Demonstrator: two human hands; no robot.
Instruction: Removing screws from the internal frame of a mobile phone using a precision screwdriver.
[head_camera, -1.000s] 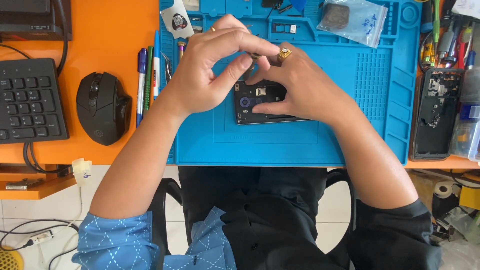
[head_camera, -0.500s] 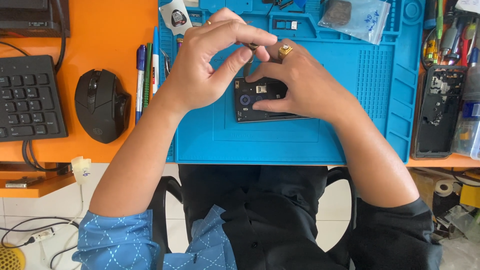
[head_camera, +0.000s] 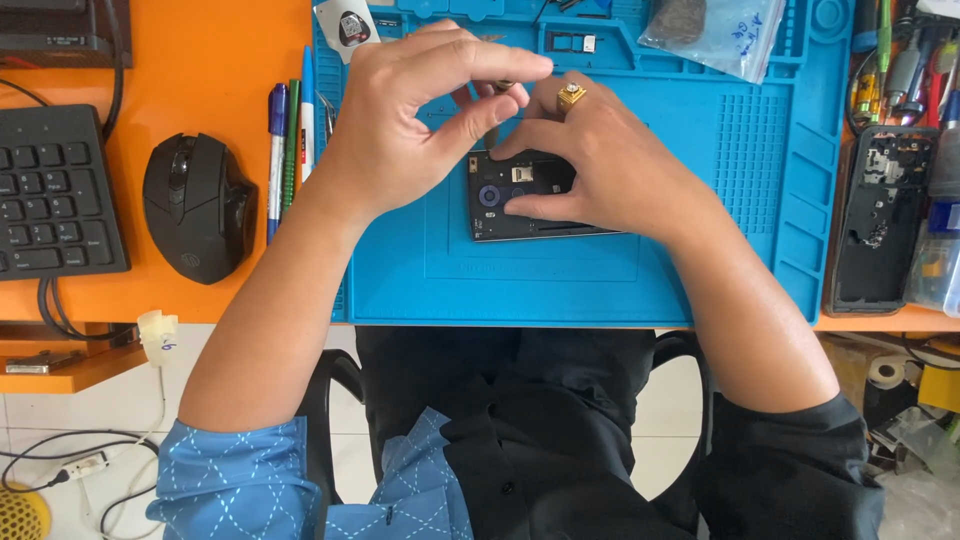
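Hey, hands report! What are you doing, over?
Left hand pinching above opened phone. Right hand pressing it onto blue mat. Nothing in the way.

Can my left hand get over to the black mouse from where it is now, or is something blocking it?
Probably yes. The left hand hovers above the blue mat, and the black mouse sits uncovered to its left. Only the pens lie between, flat on the desk.

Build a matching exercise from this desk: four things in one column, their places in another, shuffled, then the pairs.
1. black computer mouse
2. clear plastic bag
3. opened black phone
4. black phone back cover

A. under both hands, mid-mat
B. orange desk, left of the pens
C. right of the blue mat
D. mat's top right

Pairs: 1-B, 2-D, 3-A, 4-C
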